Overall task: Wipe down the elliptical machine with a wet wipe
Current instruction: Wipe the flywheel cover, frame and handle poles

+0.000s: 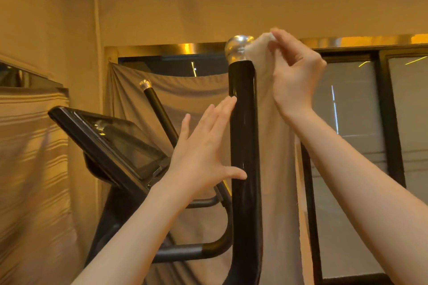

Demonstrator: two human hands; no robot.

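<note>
The elliptical's right handlebar [245, 136] is a glossy black upright tube topped by a silver knob [237, 48]. My right hand [294, 71] pinches a white wet wipe [259, 50] against the right side of that knob. My left hand [203, 148] is spread flat with straight fingers, its fingertips and thumb at the left side of the black tube. The console screen [120, 143] tilts at the left. A second black handlebar [159, 111] with its own silver tip stands farther back.
A grey curved grip bar [185, 250] runs low behind my left forearm. Grey cloth [192, 92] hangs over the window behind the machine. Dark-framed windows [382, 122] fill the right side. A striped curtain [32, 169] covers the left wall.
</note>
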